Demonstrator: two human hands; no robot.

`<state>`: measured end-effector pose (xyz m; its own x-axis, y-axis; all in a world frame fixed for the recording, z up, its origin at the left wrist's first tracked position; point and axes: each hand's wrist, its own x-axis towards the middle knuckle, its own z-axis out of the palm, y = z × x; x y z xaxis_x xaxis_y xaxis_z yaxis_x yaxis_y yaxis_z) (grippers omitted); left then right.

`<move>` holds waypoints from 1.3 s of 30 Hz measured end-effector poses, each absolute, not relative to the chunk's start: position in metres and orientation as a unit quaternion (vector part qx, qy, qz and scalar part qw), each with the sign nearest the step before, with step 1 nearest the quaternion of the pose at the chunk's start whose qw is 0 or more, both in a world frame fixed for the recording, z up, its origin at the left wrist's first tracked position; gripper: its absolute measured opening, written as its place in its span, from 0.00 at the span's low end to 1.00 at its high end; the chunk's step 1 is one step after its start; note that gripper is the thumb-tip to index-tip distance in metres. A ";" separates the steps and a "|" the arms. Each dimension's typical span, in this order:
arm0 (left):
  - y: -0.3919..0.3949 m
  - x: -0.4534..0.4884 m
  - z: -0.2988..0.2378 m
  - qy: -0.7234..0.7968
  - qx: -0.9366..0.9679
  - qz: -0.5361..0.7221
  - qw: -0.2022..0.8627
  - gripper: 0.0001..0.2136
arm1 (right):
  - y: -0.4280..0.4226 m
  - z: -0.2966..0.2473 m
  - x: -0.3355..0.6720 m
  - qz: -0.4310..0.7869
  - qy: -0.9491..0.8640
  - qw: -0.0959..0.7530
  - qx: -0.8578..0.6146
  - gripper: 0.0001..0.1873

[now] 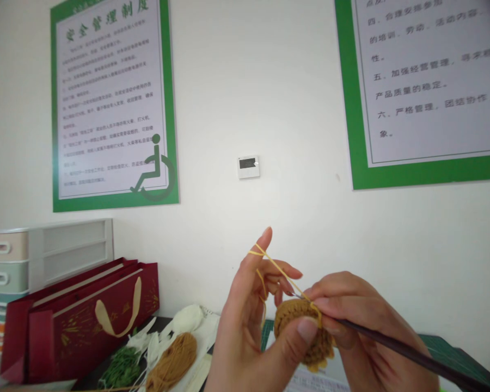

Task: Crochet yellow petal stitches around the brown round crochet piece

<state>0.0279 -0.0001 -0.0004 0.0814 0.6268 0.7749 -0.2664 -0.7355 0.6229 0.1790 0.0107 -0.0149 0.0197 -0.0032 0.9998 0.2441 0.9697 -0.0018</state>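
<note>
Crochet disc (304,332), mustard yarn, pinched against your left hand (245,332) by the thumb. Yellow yarn strand (280,269) runs taut from your raised index finger to the hook tip. Right hand (357,307) grasps a dark-handled crochet hook (408,354), its tip at the disc. Left of both grips: mustard yarn ball (171,362), green bundle (120,367), red gift bag (81,321).
</note>
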 end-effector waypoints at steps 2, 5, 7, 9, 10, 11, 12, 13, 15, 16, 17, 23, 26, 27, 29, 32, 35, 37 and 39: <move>-0.004 0.031 0.000 0.090 0.634 0.631 0.438 0.40 | 0.011 -0.016 0.179 -0.103 -0.687 0.715 -0.076 0.16; -0.008 0.034 0.003 0.072 0.588 0.633 0.498 0.42 | 0.013 -0.018 0.179 -0.113 -0.668 0.733 -0.061 0.17; -0.008 0.036 0.004 0.070 0.562 0.648 0.509 0.43 | 0.015 -0.020 0.178 -0.094 -0.652 0.750 -0.060 0.17; -0.008 0.039 0.003 0.073 0.538 0.656 0.524 0.43 | 0.017 -0.022 0.178 -0.072 -0.644 0.759 -0.061 0.16; -0.008 0.040 0.003 0.075 0.529 0.657 0.532 0.42 | 0.019 -0.023 0.179 -0.072 -0.637 0.766 -0.056 0.15; -0.008 0.041 0.002 0.076 0.524 0.657 0.537 0.42 | 0.020 -0.024 0.179 -0.087 -0.633 0.768 -0.051 0.14; -0.008 0.043 0.002 0.078 0.521 0.658 0.538 0.41 | 0.020 -0.025 0.180 -0.115 -0.627 0.769 -0.048 0.13; -0.009 0.044 0.002 0.081 0.520 0.660 0.536 0.40 | 0.021 -0.025 0.181 -0.158 -0.618 0.768 -0.050 0.14; -0.011 0.047 0.002 0.095 0.520 0.675 0.514 0.39 | 0.020 -0.024 0.183 -0.261 -0.600 0.752 -0.076 0.15; -0.012 0.049 0.002 0.108 0.520 0.690 0.492 0.40 | 0.018 -0.023 0.183 -0.301 -0.592 0.741 -0.094 0.16; -0.013 0.051 0.002 0.121 0.522 0.705 0.464 0.41 | 0.017 -0.022 0.182 -0.323 -0.590 0.732 -0.109 0.16; -0.018 0.051 0.005 0.148 0.539 0.741 0.372 0.41 | 0.007 -0.024 0.173 -0.118 -0.578 0.803 -0.080 0.10; -0.015 0.043 0.005 0.121 0.534 0.719 0.428 0.40 | 0.003 -0.024 0.174 0.058 -0.576 0.812 -0.081 0.06; -0.013 0.041 0.005 0.108 0.534 0.709 0.448 0.39 | 0.003 -0.023 0.174 0.116 -0.575 0.805 -0.086 0.07; -0.011 0.037 0.004 0.089 0.536 0.692 0.476 0.38 | 0.005 -0.019 0.175 0.225 -0.569 0.787 -0.086 0.11; -0.008 0.035 0.003 0.074 0.546 0.672 0.495 0.35 | 0.011 -0.016 0.171 0.379 -0.554 0.737 -0.076 0.14; -0.005 0.034 0.003 0.059 0.556 0.654 0.510 0.32 | 0.015 -0.019 0.164 0.464 -0.535 0.704 -0.059 0.12; -0.005 0.035 0.003 0.044 0.559 0.644 0.520 0.33 | 0.017 -0.024 0.161 0.463 -0.540 0.702 -0.043 0.10; -0.006 0.035 0.003 0.040 0.555 0.643 0.526 0.36 | 0.019 -0.028 0.159 0.431 -0.562 0.706 -0.029 0.07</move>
<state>0.0352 -0.0058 0.0034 0.1701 0.7209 0.6718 -0.6329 -0.4426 0.6352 0.1593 0.0188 -0.0283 -0.0020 0.6406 0.7679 -0.5761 0.6269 -0.5245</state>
